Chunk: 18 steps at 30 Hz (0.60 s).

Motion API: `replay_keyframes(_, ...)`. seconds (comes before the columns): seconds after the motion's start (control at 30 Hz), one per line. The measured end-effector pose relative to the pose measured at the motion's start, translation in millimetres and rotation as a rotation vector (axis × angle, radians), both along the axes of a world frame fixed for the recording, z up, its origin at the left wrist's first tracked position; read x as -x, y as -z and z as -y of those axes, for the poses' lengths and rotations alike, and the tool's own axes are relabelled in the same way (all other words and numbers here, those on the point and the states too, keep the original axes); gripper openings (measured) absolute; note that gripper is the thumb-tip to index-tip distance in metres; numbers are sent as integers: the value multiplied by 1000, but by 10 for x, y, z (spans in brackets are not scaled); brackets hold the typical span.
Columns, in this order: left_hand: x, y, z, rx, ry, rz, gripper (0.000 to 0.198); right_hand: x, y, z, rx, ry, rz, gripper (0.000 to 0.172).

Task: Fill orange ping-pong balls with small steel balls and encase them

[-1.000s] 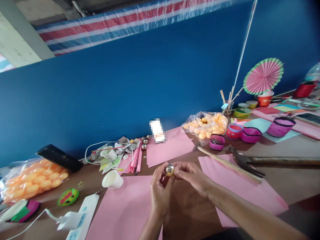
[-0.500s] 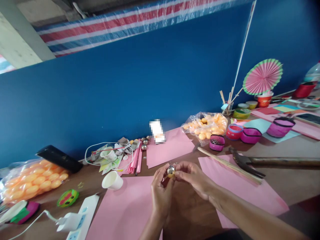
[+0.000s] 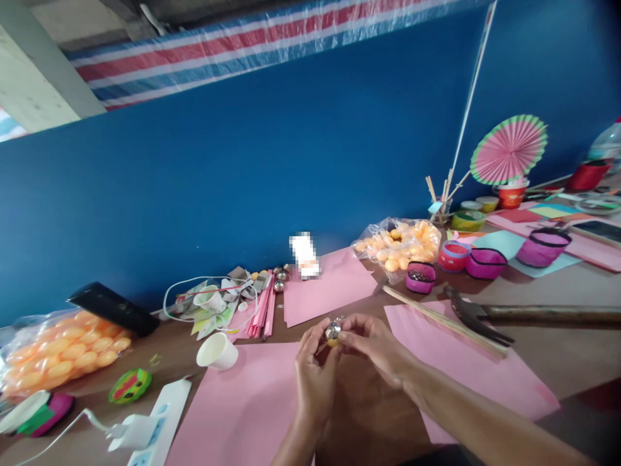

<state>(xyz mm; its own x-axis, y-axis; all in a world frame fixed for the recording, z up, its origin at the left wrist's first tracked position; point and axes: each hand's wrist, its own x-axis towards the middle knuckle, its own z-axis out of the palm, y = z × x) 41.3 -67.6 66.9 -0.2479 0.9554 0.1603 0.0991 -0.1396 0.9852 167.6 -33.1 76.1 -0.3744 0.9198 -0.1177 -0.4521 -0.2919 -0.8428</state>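
Between my two hands is a small ball, shiny silver on top and yellow-orange beneath. My left hand grips it from the left, thumb below and fingers around its far side. From the right, my right hand closes its thumb and fingertips on the ball's edge; whether anything small is pinched there I cannot tell. Both hands are above the brown table, between a pink sheet on the left and another pink sheet on the right. Several silver balls lie farther back.
A white paper cup leans on the left sheet. A hammer and wooden sticks lie to the right. Bags of orange balls sit behind and far left. A power strip is at front left, small purple containers at right.
The ball is turned slightly in my fingers, and both hands keep nearly the same place. The surrounding objects have not moved apart from a tiny shift of the view.
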Motion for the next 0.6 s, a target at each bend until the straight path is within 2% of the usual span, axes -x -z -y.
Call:
replay_keyframes(0.17, 4, 3, -22, 91, 6, 167, 46, -12, -10, -25, 20, -7, 25, 30)
replay_keyframes(0.4, 4, 19, -7, 147, 48, 424, 35, -1, 50, -33, -46, 42, 115, 28)
replay_keyframes(0.6, 14, 54, -17, 141, 36, 405, 36, 32, 4, 16, -74, 13, 203, 31)
